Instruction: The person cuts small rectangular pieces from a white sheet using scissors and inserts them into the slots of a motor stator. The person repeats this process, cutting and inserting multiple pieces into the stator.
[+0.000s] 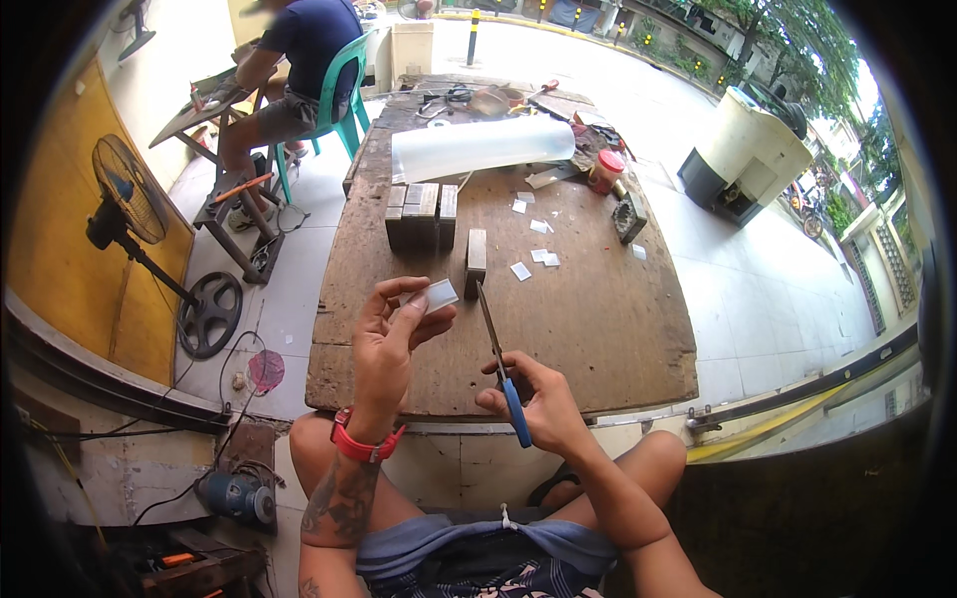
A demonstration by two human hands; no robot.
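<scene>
Between the thumb and fingers of my left hand (391, 324) is a small piece of whitish plastic sheet (439, 294), held above the near part of the wooden table (598, 339). My right hand (538, 399) grips scissors (513, 404) with blue handles, their blades pointing up and away, apart from the piece. Just beyond the blade tips stands a narrow metal block (476, 264). Left of it are several similar blocks (421, 221) in a group. Several small pale cut pieces (520, 270) lie scattered to the right of the blocks.
A roll of clear plastic sheet (483, 148) lies across the table's far part. Near it are a red-lidded jar (605, 171) and a dark metal block (629, 217). At left stand a fan (130, 189) and a person on a green chair (344, 90). A grinder (234, 496) sits at lower left.
</scene>
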